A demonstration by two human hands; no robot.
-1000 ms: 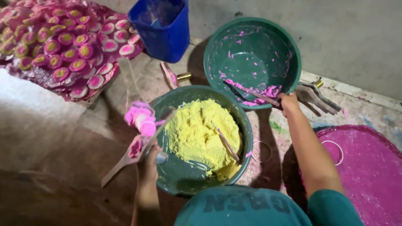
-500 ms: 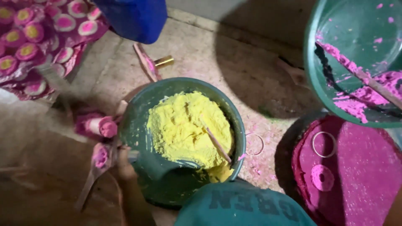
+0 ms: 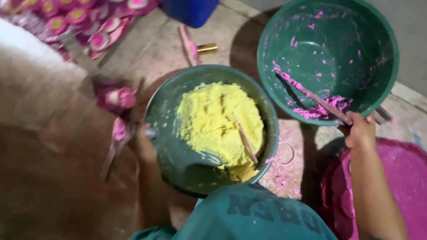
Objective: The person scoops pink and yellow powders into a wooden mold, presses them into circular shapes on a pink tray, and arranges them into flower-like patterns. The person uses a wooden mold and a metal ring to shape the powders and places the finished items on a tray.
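Right hand (image 3: 361, 131) grips the tilted, pink-smeared green plastic basin (image 3: 329, 58) by its rim, steadying it; left hand (image 3: 144, 144) clasps the yellow-powder-filled green bowl (image 3: 178, 146) at its rim.

Both green bowls, one (image 3: 213, 129) holding yellow stuff and one (image 3: 329, 58) smeared pink, look like smooth, faintly glossy plastic. The yellow dough (image 3: 220, 122) is matt and crumbly. The pink paste (image 3: 320, 106) looks wet and sticky. The stick (image 3: 247, 143) looks wooden. The floor (image 3: 155, 49) is rough, dusty concrete.
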